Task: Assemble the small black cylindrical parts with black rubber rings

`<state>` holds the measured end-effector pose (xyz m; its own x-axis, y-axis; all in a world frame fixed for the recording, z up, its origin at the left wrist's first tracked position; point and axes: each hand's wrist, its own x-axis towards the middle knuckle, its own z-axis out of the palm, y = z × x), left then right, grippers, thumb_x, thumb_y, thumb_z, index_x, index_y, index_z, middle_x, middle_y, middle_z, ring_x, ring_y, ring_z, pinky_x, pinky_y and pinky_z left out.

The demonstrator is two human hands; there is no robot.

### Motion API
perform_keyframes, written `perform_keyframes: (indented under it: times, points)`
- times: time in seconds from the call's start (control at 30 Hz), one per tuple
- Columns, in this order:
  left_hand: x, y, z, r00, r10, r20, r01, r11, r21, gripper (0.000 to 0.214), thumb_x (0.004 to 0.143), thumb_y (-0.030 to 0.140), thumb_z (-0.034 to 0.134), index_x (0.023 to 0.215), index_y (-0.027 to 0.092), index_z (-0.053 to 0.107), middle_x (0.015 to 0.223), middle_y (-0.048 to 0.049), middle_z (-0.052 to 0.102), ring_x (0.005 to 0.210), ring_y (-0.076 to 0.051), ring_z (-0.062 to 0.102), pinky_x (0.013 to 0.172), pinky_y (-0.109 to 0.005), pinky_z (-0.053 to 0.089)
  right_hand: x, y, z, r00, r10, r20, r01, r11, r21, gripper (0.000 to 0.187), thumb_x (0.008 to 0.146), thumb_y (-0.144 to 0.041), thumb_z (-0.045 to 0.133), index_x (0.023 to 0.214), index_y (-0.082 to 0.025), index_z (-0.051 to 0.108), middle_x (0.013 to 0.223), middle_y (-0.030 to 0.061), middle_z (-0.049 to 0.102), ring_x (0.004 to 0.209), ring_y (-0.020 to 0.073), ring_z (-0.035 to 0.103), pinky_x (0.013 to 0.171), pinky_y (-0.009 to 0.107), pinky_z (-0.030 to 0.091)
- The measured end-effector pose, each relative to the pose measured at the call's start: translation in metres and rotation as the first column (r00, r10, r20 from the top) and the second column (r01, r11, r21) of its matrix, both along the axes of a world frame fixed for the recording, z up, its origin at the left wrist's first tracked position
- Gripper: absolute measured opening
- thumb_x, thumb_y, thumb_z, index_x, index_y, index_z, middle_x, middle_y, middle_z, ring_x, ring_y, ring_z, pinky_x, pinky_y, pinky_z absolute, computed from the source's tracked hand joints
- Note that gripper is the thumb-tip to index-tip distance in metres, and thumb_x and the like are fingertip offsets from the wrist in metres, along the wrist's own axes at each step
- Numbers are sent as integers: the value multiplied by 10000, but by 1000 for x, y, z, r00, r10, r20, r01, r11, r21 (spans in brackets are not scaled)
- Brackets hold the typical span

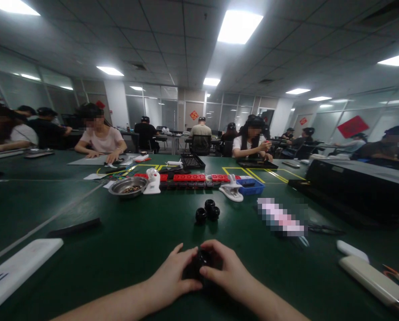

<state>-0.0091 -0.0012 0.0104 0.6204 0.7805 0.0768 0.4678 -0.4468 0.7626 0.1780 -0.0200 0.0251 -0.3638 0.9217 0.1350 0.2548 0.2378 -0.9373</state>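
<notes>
Close in front of me, both hands meet at a small glossy black round piece (203, 257), partly hidden by the fingers. My right hand (229, 269) pinches it between thumb and fingers. My left hand (173, 273) curls round its left side, fingertips touching it and thumb low. Beyond the hands, three similar black round pieces (201, 216) stand bunched together on the green table (146, 240), each with what looks like an opening.
A metal bowl (127, 187) of small parts, red bins (189, 177), white clip stands (232, 189) and a blue basket (251, 185) line the middle. A white power strip (22, 272) lies left; a black case (356, 187) and beige tool (373, 278) lie right. Co-workers sit opposite.
</notes>
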Motion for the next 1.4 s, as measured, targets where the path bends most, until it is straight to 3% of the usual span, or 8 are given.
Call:
perform_keyframes:
  times: [0.3, 0.5, 0.6, 0.7, 1.0, 1.2, 1.3, 1.4]
  points:
    - [-2, 7, -15, 995, 29, -98, -11, 984, 177, 583, 541, 455, 771, 1057, 238, 611, 1125, -84, 529, 1071, -322, 440, 932, -440, 348, -1, -12, 9, 947, 8, 320, -74, 978, 195, 498, 623, -185, 715, 1095, -219, 558, 1053, 56, 589, 971, 225, 523, 843, 324, 403]
    - [1, 4, -8, 991, 25, -134, 5, 977, 215, 462, 597, 444, 724, 991, 229, 618, 1106, -68, 524, 1055, -292, 450, 929, -425, 361, -11, -14, 8, 859, -198, 473, 65, 957, 281, 490, 559, -384, 755, 958, -168, 570, 931, 63, 580, 870, 237, 506, 753, 343, 412]
    - [2, 3, -7, 990, 25, -136, 7, 973, 231, 440, 598, 365, 724, 998, 222, 607, 1069, -61, 534, 1030, -276, 469, 915, -406, 380, -11, -16, 10, 875, -119, 468, -28, 955, 295, 336, 645, -220, 655, 968, -177, 573, 938, 53, 589, 894, 217, 502, 797, 330, 396]
    - [1, 4, -9, 990, 25, -139, 11, 968, 251, 463, 592, 333, 727, 1021, 219, 594, 1085, -66, 532, 1041, -280, 465, 934, -424, 366, -8, -18, 12, 921, 11, 390, -145, 938, 316, 490, 649, -119, 569, 1129, -190, 496, 1086, 56, 555, 1007, 205, 476, 885, 326, 362]
    - [2, 2, -6, 990, 32, -137, 1, 972, 236, 485, 600, 365, 728, 1042, 219, 592, 1088, -71, 533, 1040, -273, 466, 929, -398, 375, -17, -15, 3, 869, -182, 460, 11, 937, 350, 364, 634, -277, 694, 958, -179, 558, 938, 55, 570, 869, 223, 489, 781, 350, 397]
    - [3, 1, -2, 990, 30, -141, 1, 977, 213, 458, 575, 286, 734, 1011, 214, 614, 1067, -61, 547, 1015, -264, 474, 903, -387, 381, -9, -10, -4, 980, -24, 196, -30, 962, 270, 434, 617, -109, 613, 1037, -193, 539, 1006, 48, 576, 923, 203, 517, 835, 332, 400]
    - [1, 1, -1, 995, 50, -86, -34, 984, 173, 425, 573, 364, 755, 964, 236, 650, 1060, -48, 568, 1019, -268, 476, 908, -391, 369, -4, 2, -8, 966, -189, -176, 201, 978, 53, 403, 616, -184, 663, 1001, -200, 545, 905, 20, 586, 874, 193, 539, 811, 314, 410]
    - [-1, 3, -2, 992, 123, 2, -123, 991, 45, 331, 643, 374, 699, 930, 213, 665, 998, -46, 612, 981, -260, 519, 893, -385, 381, 0, 18, -15, 800, -434, -414, 328, 894, -304, 337, 629, -312, 677, 917, -204, 540, 738, -21, 561, 690, 147, 542, 629, 250, 429]
